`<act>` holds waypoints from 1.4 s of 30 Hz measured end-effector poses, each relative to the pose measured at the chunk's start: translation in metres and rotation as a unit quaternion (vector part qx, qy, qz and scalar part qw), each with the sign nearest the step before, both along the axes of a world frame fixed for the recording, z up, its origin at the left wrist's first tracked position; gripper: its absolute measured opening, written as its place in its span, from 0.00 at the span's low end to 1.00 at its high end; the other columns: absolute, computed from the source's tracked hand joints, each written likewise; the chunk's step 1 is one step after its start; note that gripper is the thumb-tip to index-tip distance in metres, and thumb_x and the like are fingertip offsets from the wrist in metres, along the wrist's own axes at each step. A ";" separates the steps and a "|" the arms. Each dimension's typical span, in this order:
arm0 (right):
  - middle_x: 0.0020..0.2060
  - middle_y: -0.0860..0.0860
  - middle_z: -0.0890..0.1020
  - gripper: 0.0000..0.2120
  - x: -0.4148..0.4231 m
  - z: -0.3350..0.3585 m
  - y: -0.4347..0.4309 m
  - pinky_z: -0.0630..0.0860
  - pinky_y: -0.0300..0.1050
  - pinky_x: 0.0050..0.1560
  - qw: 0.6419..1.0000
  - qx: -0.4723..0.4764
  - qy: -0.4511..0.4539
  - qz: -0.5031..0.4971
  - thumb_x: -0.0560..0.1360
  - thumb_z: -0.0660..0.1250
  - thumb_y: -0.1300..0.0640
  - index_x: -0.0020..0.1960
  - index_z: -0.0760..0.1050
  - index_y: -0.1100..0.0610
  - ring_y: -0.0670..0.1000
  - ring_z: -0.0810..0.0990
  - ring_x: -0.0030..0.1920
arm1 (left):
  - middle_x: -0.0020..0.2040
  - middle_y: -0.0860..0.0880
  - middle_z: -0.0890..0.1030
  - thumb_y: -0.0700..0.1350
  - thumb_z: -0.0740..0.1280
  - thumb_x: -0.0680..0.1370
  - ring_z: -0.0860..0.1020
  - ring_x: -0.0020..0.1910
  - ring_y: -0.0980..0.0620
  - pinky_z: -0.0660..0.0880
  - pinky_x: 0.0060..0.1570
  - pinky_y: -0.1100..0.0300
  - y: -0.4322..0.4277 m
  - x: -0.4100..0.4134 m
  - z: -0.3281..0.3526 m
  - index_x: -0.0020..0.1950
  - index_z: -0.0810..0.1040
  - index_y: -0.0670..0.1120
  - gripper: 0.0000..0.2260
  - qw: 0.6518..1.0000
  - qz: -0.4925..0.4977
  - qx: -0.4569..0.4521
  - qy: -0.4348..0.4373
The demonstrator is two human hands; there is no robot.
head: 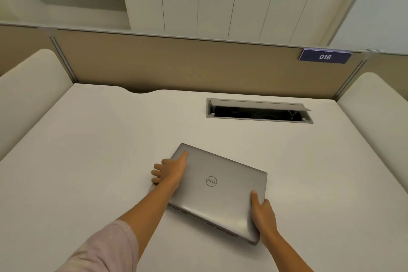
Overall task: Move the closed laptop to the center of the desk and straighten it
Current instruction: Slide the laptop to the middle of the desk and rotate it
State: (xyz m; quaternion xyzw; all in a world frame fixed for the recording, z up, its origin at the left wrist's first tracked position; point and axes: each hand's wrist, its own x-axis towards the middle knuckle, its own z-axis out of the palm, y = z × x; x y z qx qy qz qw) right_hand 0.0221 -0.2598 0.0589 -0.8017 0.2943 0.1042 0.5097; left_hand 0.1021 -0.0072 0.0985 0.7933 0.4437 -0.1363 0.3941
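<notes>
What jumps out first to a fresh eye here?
The closed silver laptop, lying skewed on the white desk near its front, with both hands on it: the left hand at its left edge, the right hand at its near right corner. Behind it, an open cable hatch gapes dark in the desktop, and a blue 016 sign sits on the partition.

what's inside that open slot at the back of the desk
The cable slot has its flap tipped up. Inside it is dark, with faint loops that look like cables; nothing else can be made out.
</notes>
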 end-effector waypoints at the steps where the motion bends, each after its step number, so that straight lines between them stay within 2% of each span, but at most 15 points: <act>1: 0.57 0.57 0.79 0.26 -0.003 -0.001 -0.006 0.71 0.51 0.56 1.000 -0.012 0.006 0.011 0.79 0.56 0.39 0.63 0.71 0.60 0.58 0.76 0.53 | 0.61 0.44 0.68 0.70 0.60 0.69 0.65 0.61 0.41 0.62 0.65 0.46 -0.007 0.004 0.001 0.64 0.70 0.43 0.35 1.000 -0.008 0.005 -0.002; 6: 0.45 0.55 0.82 0.29 -0.008 -0.003 -0.033 0.75 0.48 0.46 0.988 -0.116 0.029 0.101 0.77 0.54 0.34 0.49 0.77 0.60 0.55 0.80 0.45 | 0.62 0.43 0.67 0.70 0.60 0.70 0.64 0.61 0.41 0.63 0.64 0.46 -0.029 0.018 0.002 0.65 0.69 0.43 0.36 0.998 -0.046 0.027 -0.011; 9: 0.37 0.52 0.81 0.32 -0.005 -0.003 -0.040 0.74 0.46 0.39 0.970 -0.192 0.043 0.144 0.75 0.52 0.30 0.40 0.75 0.59 0.52 0.79 0.38 | 0.63 0.43 0.67 0.69 0.61 0.71 0.64 0.62 0.40 0.62 0.63 0.47 -0.033 0.021 0.000 0.66 0.68 0.43 0.36 0.998 -0.056 0.037 -0.016; 12: 0.35 0.52 0.80 0.32 0.000 -0.001 -0.043 0.71 0.46 0.36 0.946 -0.265 0.058 0.180 0.75 0.52 0.29 0.35 0.72 0.57 0.54 0.78 0.37 | 0.63 0.43 0.67 0.69 0.61 0.71 0.64 0.63 0.40 0.62 0.63 0.47 -0.034 0.022 -0.004 0.67 0.68 0.42 0.37 0.996 -0.068 0.050 -0.022; 16: 0.34 0.51 0.80 0.32 -0.001 -0.001 -0.044 0.70 0.45 0.34 0.914 -0.342 0.041 0.216 0.75 0.49 0.29 0.33 0.71 0.56 0.53 0.78 0.36 | 0.64 0.42 0.68 0.69 0.60 0.72 0.64 0.64 0.41 0.62 0.63 0.47 -0.028 0.022 -0.008 0.68 0.68 0.42 0.36 0.994 -0.084 0.066 -0.029; 21: 0.30 0.49 0.76 0.32 0.003 0.000 -0.049 0.70 0.43 0.33 0.892 -0.373 0.038 0.253 0.75 0.48 0.28 0.30 0.67 0.54 0.52 0.78 0.34 | 0.66 0.42 0.68 0.66 0.60 0.74 0.64 0.65 0.40 0.62 0.63 0.46 -0.023 0.019 -0.011 0.68 0.69 0.43 0.32 0.990 -0.113 0.075 -0.048; 24: 0.31 0.48 0.76 0.33 0.013 0.014 -0.052 0.70 0.43 0.36 0.851 -0.445 0.050 0.276 0.75 0.45 0.27 0.30 0.68 0.53 0.51 0.76 0.34 | 0.67 0.41 0.68 0.63 0.61 0.75 0.64 0.66 0.40 0.63 0.63 0.46 -0.021 0.011 -0.016 0.71 0.67 0.45 0.31 0.982 -0.149 0.101 -0.062; 27: 0.27 0.48 0.72 0.32 0.028 0.036 -0.045 0.67 0.43 0.32 0.818 -0.516 -0.035 0.250 0.78 0.48 0.32 0.35 0.75 0.54 0.52 0.73 0.30 | 0.70 0.42 0.68 0.59 0.64 0.77 0.66 0.68 0.39 0.63 0.64 0.46 -0.017 -0.004 -0.022 0.74 0.64 0.47 0.30 0.975 -0.161 0.105 -0.113; 29: 0.25 0.49 0.73 0.27 0.040 0.043 -0.038 0.66 0.44 0.31 0.823 -0.500 -0.108 0.245 0.79 0.52 0.36 0.33 0.71 0.54 0.53 0.75 0.28 | 0.72 0.43 0.67 0.55 0.65 0.77 0.66 0.69 0.40 0.63 0.65 0.45 -0.014 -0.014 -0.024 0.75 0.63 0.47 0.29 0.970 -0.150 0.100 -0.164; 32: 0.29 0.50 0.79 0.20 0.060 0.037 -0.028 0.68 0.46 0.34 0.823 -0.438 -0.217 0.289 0.79 0.59 0.43 0.35 0.71 0.55 0.55 0.77 0.30 | 0.73 0.42 0.66 0.51 0.67 0.78 0.63 0.71 0.40 0.60 0.68 0.45 -0.007 -0.028 -0.027 0.75 0.64 0.45 0.28 0.964 -0.128 0.116 -0.202; 35: 0.42 0.50 0.82 0.10 0.075 0.022 -0.018 0.71 0.50 0.45 0.805 -0.398 -0.271 0.346 0.77 0.64 0.47 0.47 0.78 0.54 0.55 0.80 0.42 | 0.77 0.41 0.59 0.50 0.68 0.77 0.57 0.74 0.41 0.59 0.70 0.44 -0.005 -0.046 -0.030 0.77 0.59 0.44 0.32 0.970 -0.075 0.090 -0.213; 36: 0.48 0.50 0.82 0.11 0.078 0.017 -0.015 0.71 0.50 0.49 0.805 -0.386 -0.269 0.361 0.76 0.65 0.48 0.53 0.78 0.54 0.56 0.80 0.47 | 0.78 0.42 0.56 0.50 0.68 0.77 0.54 0.75 0.41 0.58 0.71 0.44 -0.007 -0.054 -0.030 0.78 0.57 0.45 0.33 0.972 -0.055 0.071 -0.218; 39: 0.63 0.51 0.76 0.24 0.089 0.005 -0.008 0.67 0.52 0.63 0.829 -0.340 -0.222 0.384 0.75 0.64 0.43 0.66 0.72 0.54 0.56 0.75 0.62 | 0.79 0.44 0.47 0.51 0.68 0.77 0.46 0.77 0.43 0.53 0.72 0.45 -0.021 -0.079 -0.029 0.79 0.48 0.45 0.39 0.975 0.013 -0.001 -0.220; 42: 0.71 0.51 0.69 0.33 0.099 0.000 0.000 0.57 0.53 0.72 0.852 -0.308 -0.174 0.387 0.75 0.59 0.37 0.74 0.63 0.54 0.54 0.66 0.71 | 0.79 0.46 0.41 0.52 0.68 0.77 0.42 0.77 0.47 0.46 0.73 0.48 -0.045 -0.103 -0.026 0.79 0.40 0.47 0.43 0.976 0.048 -0.075 -0.200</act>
